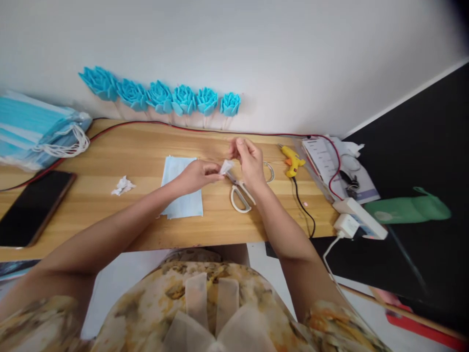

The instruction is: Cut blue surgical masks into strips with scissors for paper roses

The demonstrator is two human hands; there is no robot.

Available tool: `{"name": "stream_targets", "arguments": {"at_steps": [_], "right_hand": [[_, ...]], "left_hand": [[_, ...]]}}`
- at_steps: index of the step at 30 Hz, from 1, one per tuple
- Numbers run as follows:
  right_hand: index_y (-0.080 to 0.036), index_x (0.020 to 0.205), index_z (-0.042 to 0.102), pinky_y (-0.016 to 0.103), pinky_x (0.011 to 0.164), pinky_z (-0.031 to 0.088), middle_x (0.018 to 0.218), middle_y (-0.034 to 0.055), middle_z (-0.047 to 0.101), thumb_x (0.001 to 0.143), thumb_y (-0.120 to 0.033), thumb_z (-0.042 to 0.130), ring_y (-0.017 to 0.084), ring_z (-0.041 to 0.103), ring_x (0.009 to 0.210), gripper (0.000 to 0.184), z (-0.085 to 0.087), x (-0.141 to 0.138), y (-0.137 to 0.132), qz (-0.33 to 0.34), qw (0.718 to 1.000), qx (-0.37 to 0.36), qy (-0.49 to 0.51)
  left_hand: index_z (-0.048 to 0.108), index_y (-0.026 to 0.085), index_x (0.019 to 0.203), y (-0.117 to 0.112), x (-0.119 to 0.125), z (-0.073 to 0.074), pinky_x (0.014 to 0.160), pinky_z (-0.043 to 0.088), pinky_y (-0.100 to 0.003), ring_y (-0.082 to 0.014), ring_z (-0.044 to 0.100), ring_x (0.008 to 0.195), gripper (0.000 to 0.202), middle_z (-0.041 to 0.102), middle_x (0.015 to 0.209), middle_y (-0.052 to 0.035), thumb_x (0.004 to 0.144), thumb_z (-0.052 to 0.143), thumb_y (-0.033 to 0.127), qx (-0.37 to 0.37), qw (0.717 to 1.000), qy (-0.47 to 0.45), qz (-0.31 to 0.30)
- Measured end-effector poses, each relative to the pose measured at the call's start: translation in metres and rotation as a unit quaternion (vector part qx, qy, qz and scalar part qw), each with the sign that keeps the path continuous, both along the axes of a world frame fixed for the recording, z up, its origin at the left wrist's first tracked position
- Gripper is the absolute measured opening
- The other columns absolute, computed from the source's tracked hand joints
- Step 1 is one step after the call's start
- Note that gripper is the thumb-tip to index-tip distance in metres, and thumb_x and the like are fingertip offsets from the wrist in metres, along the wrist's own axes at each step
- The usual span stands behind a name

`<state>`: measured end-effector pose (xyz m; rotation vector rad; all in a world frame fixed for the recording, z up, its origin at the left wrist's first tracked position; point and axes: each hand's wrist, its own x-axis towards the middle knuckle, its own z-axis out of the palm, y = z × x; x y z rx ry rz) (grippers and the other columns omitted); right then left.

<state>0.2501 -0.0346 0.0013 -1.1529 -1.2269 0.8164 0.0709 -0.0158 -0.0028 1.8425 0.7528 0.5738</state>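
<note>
My left hand (200, 174) pinches a small piece of pale fabric (226, 167) above the wooden table (146, 146). My right hand (249, 161) is closed on the same piece from the other side, its fingers curled near the top. White-handled scissors (240, 195) lie on the table just below both hands. A light blue face mask sheet (181, 188) lies flat under my left wrist.
Several blue fabric roses (161, 95) lean on the wall. A stack of blue masks (32, 129) sits far left, a dark phone (32, 208) below it. A crumpled white scrap (123, 186), yellow glue gun (292, 160), power strip (361, 217) and green object (406, 209) lie around.
</note>
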Motion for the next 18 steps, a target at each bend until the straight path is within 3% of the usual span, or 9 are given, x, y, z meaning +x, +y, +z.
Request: {"name": "stream_targets", "arguments": {"at_steps": [3,5,8,10,15,18], "right_hand": [[-0.020,0.101,0.075,0.026,0.066,0.050,0.074,0.0013,0.061,0.093,-0.073,0.042,0.012,0.057,0.067,0.062,0.004,0.013,0.003,0.044,0.998,0.001,-0.037],[-0.021,0.107,0.076,0.026,0.064,0.047,0.072,-0.0002,0.060,0.092,-0.068,0.050,0.012,0.054,0.064,0.055,0.005,0.016,0.003,0.099,0.992,-0.002,-0.082],[-0.025,0.117,0.074,0.025,0.060,0.041,0.068,-0.0045,0.057,0.084,-0.051,0.071,0.011,0.049,0.060,0.042,0.008,0.013,-0.004,0.137,0.979,-0.018,-0.150],[-0.026,0.114,0.075,0.024,0.059,0.040,0.068,-0.0050,0.058,0.083,-0.044,0.073,0.010,0.049,0.061,0.036,0.012,0.010,-0.009,0.147,0.972,-0.026,-0.179],[-0.021,0.099,0.075,0.024,0.062,0.044,0.073,-0.0021,0.067,0.086,-0.047,0.070,0.011,0.058,0.064,0.029,0.018,0.008,-0.013,0.233,0.956,-0.047,-0.175],[-0.020,0.089,0.072,0.023,0.059,0.042,0.066,-0.0034,0.063,0.084,-0.047,0.071,0.011,0.055,0.058,0.027,0.012,0.005,-0.010,0.204,0.963,-0.045,-0.171]], "left_hand": [[0.072,0.017,0.080,0.006,0.000,0.004,0.067,0.046,-0.027,-0.0149,0.058,0.070,0.036,0.069,0.078,-0.0030,0.074,0.074,0.052,-0.103,0.992,-0.071,0.029],[0.073,0.017,0.081,0.007,0.001,0.004,0.070,0.049,-0.028,-0.0148,0.060,0.072,0.036,0.070,0.081,-0.0041,0.072,0.076,0.051,-0.121,0.988,-0.087,0.038],[0.073,0.017,0.080,0.007,0.002,-0.003,0.068,0.049,-0.026,-0.0133,0.058,0.066,0.029,0.068,0.072,-0.0016,0.073,0.076,0.045,-0.111,0.989,-0.091,0.030],[0.073,0.017,0.078,0.007,0.001,-0.009,0.065,0.049,-0.026,-0.0130,0.057,0.063,0.026,0.066,0.067,-0.0002,0.074,0.075,0.043,-0.097,0.991,-0.089,0.012],[0.073,0.018,0.077,0.008,-0.005,-0.017,0.063,0.050,-0.025,-0.0138,0.061,0.065,0.025,0.071,0.074,-0.0026,0.080,0.069,0.042,-0.093,0.992,-0.064,-0.064],[0.072,0.017,0.077,0.009,-0.008,-0.014,0.061,0.048,-0.023,-0.0126,0.059,0.062,0.026,0.068,0.069,-0.0011,0.080,0.071,0.043,-0.094,0.992,-0.062,-0.062]]}}
